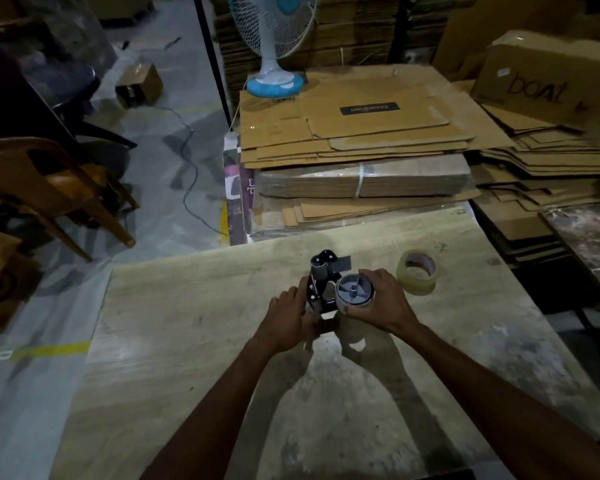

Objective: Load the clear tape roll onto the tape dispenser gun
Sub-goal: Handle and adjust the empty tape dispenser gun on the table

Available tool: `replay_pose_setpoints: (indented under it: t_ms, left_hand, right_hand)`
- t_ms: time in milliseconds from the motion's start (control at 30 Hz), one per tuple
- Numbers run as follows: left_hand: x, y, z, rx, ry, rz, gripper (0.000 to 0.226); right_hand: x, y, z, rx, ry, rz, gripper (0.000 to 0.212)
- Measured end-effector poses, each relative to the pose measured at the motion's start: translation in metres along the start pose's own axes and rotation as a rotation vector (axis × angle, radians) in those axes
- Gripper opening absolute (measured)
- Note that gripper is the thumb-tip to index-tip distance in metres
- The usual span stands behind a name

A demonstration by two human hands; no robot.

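The tape dispenser gun (pixel 326 278) is black metal with a grey roller and a grey spoked hub (pixel 354 292). It is held just above the pale wooden table (pixel 187 341). My left hand (pixel 288 318) grips its frame and handle from the left. My right hand (pixel 381 301) wraps around the grey hub from the right. The clear tape roll (pixel 417 271), yellowish with a brown core, lies on the table just right of my right hand, apart from it.
Stacks of flattened cardboard (pixel 361 133) rise behind the table, with a blue-and-white fan (pixel 274 46) on top. More cardboard and a box marked "boat" (pixel 548 77) sit at the right. A wooden chair (pixel 49 188) stands on the floor at the left.
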State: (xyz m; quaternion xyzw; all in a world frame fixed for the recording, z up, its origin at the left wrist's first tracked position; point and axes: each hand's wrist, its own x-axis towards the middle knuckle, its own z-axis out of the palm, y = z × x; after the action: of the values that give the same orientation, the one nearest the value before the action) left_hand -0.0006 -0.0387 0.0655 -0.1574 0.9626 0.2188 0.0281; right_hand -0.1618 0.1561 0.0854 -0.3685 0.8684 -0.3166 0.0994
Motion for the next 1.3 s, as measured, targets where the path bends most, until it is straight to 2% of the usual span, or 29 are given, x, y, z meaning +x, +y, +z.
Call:
replay_pose_setpoints:
  t_ms: [100,200,300,367,467,600,700,800,933,1033,1067,1200,1300]
  left_hand:
    - [-0.012,-0.004,0.025,-0.108,-0.069,-0.014,0.07]
    - [-0.021,-0.002,0.043,-0.138,-0.07,-0.01,0.069]
    - [-0.023,0.0,0.044,-0.029,-0.005,0.01,0.078]
    - [-0.017,-0.002,0.039,0.038,0.084,0.044,0.085]
    - [-0.002,-0.002,0.03,0.054,0.112,0.109,0.103]
    - [0.024,0.0,0.028,0.133,-0.014,0.226,0.121]
    - [0.04,0.004,0.032,0.144,-0.13,0.23,0.127]
    - [0.05,0.011,0.031,0.108,-0.161,0.239,0.123]
    - [0.044,0.007,0.027,-0.019,-0.089,0.25,0.123]
    - [0.032,0.002,0.033,-0.074,-0.082,0.216,0.106]
    - [0.028,0.003,0.037,-0.102,-0.055,0.181,0.096]
    - [0.026,0.021,0.046,-0.141,0.141,0.002,0.066]
    - [0.035,0.033,0.056,-0.218,0.154,-0.13,0.06]
  right_hand:
    - [-0.013,0.008,0.006,0.017,-0.081,0.062,0.092]
    - [-0.028,0.012,0.011,0.02,-0.106,0.074,0.085]
    - [-0.037,0.013,0.012,0.025,-0.106,0.089,0.068]
    - [-0.038,0.016,0.014,0.017,-0.135,0.085,0.076]
    - [-0.037,0.022,0.017,-0.008,-0.168,0.109,0.104]
    - [-0.034,0.02,0.018,-0.009,-0.19,0.14,0.112]
    - [-0.029,0.022,0.021,-0.048,-0.245,0.149,0.112]
    - [-0.022,0.023,0.018,-0.059,-0.276,0.156,0.109]
    - [-0.017,0.032,0.008,-0.057,-0.325,0.091,0.105]
    - [-0.015,0.034,0.003,-0.062,-0.354,0.03,0.094]
    - [-0.015,0.035,0.003,-0.072,-0.359,0.016,0.094]
    - [-0.016,0.03,0.006,-0.15,-0.384,0.062,0.12]
    - [-0.013,0.027,0.012,-0.165,-0.389,0.139,0.114]
